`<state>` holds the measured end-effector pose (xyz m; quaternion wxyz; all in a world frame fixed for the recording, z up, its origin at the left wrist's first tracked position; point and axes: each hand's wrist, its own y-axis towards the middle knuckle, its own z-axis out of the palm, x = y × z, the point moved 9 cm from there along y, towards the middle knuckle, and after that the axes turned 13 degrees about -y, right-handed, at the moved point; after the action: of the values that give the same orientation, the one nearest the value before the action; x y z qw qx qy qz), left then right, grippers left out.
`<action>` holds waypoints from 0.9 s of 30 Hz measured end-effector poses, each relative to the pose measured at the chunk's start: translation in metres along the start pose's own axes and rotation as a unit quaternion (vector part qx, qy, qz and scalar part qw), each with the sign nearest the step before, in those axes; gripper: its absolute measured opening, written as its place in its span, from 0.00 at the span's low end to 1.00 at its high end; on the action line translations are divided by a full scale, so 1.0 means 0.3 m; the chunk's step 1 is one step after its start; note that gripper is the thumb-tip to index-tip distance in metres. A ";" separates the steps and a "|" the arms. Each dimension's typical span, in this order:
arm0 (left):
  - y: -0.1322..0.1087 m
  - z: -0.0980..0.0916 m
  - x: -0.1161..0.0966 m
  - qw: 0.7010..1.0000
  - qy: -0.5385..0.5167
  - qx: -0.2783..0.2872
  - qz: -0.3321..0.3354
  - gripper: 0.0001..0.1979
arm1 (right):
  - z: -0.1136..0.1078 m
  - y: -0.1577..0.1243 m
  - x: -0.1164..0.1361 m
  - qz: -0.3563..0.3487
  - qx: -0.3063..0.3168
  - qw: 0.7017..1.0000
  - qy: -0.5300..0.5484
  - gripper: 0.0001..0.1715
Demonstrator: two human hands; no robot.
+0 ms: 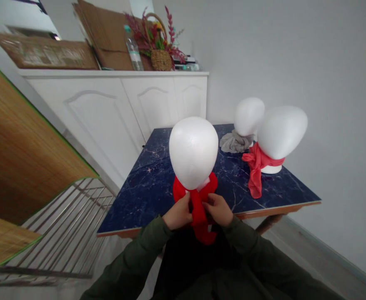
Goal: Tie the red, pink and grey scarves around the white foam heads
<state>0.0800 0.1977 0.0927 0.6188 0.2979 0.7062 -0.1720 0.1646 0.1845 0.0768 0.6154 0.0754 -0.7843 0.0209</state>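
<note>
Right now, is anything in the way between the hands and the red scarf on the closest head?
Nothing visible is: the left hand and right hand already touch the red scarf, below the closest head.

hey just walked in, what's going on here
A person's left hand and right hand hold a bright red scarf at the front of a white head on a dark blue table. The scarf lies around the head's base, with a strip hanging down between the hands. To the right stand two more white heads: the nearer one wears a coral scarf, the farther one has a gray scarf bunched at its base.
</note>
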 end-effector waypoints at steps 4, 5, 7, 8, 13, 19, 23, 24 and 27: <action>-0.020 -0.025 -0.008 0.989 0.114 -0.095 -0.008 0.30 | 0.029 -0.011 -0.022 0.052 0.017 0.998 0.024 0.16; -0.023 -0.024 -0.012 0.985 0.132 -0.108 -0.005 0.29 | 0.020 -0.016 -0.009 0.038 0.005 0.998 -0.044 0.17; -0.026 -0.018 -0.024 0.982 0.146 -0.123 0.009 0.27 | 0.003 -0.026 0.031 -0.012 -0.024 0.976 -0.214 0.16; -0.025 -0.018 -0.030 0.981 0.144 -0.128 0.015 0.26 | -0.003 -0.030 0.048 -0.036 -0.036 0.957 -0.285 0.13; -0.026 -0.156 -0.047 0.980 0.017 -0.199 0.018 0.20 | -0.123 -0.010 0.037 -0.055 -0.065 0.897 -0.433 0.06; -0.088 -0.520 0.062 0.881 -0.260 -0.394 -0.014 0.20 | -0.443 0.047 -0.048 0.023 -0.161 0.851 -0.500 0.10; -0.056 -0.510 0.161 0.901 -0.260 -0.337 -0.084 0.20 | -0.415 0.100 -0.070 -0.004 -0.148 0.839 -0.523 0.18; -0.042 -0.481 0.169 0.913 -0.244 -0.315 -0.084 0.21 | -0.382 0.109 -0.069 -0.010 -0.145 0.834 -0.532 0.20; -0.004 -0.380 0.147 0.945 -0.171 -0.275 -0.041 0.24 | -0.260 0.129 -0.067 -0.017 -0.118 0.840 -0.530 0.23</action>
<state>-0.0113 0.2759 0.0694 0.7804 0.0530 0.6215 -0.0442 0.2387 0.2344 0.0785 0.1106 0.0148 -0.9858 -0.1256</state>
